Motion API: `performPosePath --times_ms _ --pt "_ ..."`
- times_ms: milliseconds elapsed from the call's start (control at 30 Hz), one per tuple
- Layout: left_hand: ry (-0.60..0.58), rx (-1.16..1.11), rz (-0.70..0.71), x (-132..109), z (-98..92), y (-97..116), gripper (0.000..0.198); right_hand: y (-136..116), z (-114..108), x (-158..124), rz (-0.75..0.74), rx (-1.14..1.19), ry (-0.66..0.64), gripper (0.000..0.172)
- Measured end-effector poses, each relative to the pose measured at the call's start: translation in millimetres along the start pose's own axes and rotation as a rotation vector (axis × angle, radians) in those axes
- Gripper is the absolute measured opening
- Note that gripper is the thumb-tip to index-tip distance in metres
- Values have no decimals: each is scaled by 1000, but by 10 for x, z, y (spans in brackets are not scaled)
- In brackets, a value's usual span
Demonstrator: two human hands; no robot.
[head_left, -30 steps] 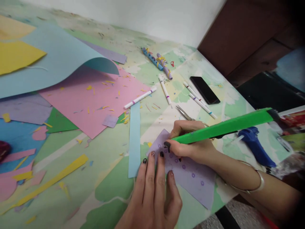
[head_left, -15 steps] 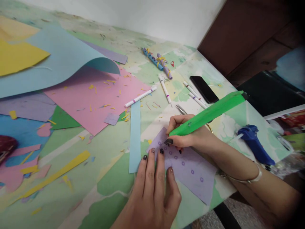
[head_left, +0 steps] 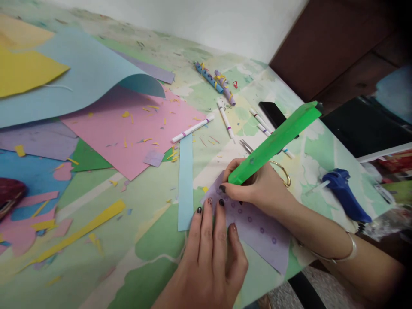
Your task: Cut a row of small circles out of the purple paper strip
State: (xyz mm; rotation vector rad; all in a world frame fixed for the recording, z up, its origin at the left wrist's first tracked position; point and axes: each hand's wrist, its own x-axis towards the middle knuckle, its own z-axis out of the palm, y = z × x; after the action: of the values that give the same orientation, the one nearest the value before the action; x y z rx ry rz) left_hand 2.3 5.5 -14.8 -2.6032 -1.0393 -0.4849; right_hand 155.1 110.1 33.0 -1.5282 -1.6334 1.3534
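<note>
My left hand lies flat with fingers stretched out, pressing down the near edge of a lilac paper piece marked with small purple circles. My right hand is closed round a long green paper-wrapped pen, its tip down on the lilac paper near the upper left corner. The pen's far end slants up and to the right. A light blue paper strip lies just left of the lilac piece.
Scissors, white markers, a black phone and a blue glue gun lie beyond and right of my hands. Large pink, blue and yellow sheets and scraps cover the left. The table edge runs close on the right.
The green pen's far end has swung up and to the left, from nearly level to steeply slanted. My right hand shifted slightly on the lilac paper; my left hand stayed put.
</note>
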Motion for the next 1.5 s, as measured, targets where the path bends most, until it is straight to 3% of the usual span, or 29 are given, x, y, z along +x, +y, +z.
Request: performPosePath --times_ms 167,633,1500 --pt "-6 -14 -8 5 -14 3 28 25 29 -11 -12 -77 14 3" --pt "-26 -23 -28 -17 -12 14 29 -58 -10 -10 62 -6 -12 10" --pt "10 -20 -38 -4 -5 17 27 43 -6 -14 -9 -31 1 7"
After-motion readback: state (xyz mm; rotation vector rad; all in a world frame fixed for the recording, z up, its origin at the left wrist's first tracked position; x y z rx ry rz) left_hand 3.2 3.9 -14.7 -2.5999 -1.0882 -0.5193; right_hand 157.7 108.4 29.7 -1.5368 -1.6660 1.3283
